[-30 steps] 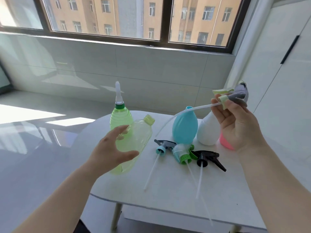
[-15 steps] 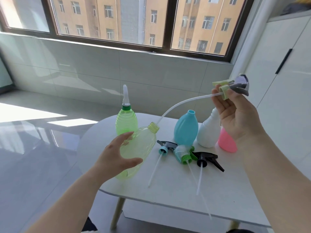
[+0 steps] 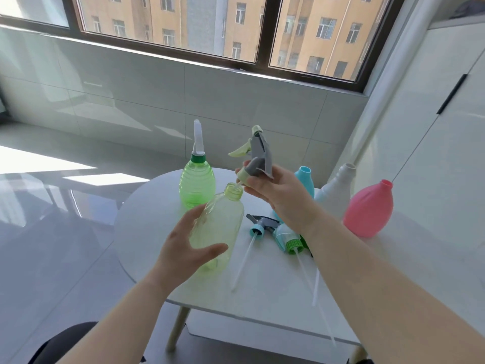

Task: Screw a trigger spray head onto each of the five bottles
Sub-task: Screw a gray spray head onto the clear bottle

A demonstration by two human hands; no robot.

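Observation:
My left hand point(image 3: 183, 252) grips a clear pale-green bottle point(image 3: 219, 227) above the white table point(image 3: 147, 232), its neck tilted up to the right. My right hand point(image 3: 278, 197) holds a grey spray head point(image 3: 258, 156) with a pale-green trigger and collar just above the bottle's mouth; its white tube runs down into the neck. Behind stands a ribbed green bottle point(image 3: 196, 183) with a white spray head fitted. Blue point(image 3: 305, 179), white point(image 3: 338, 191) and pink point(image 3: 370, 210) bottles stand open at the right. A blue-collared head point(image 3: 258, 225) and a green-collared head point(image 3: 290, 239) lie on the table.
The loose heads' long white tubes point(image 3: 242, 264) stretch toward the table's front edge. A black spray head is mostly hidden under my right forearm. A tiled wall and window lie behind the table, and white cabinet doors point(image 3: 446, 114) stand at the right.
My right hand swung the grey spray head left and down, turning it upright, and its tube went into the pale-green bottle's neck. My left hand raised the bottle more upright.

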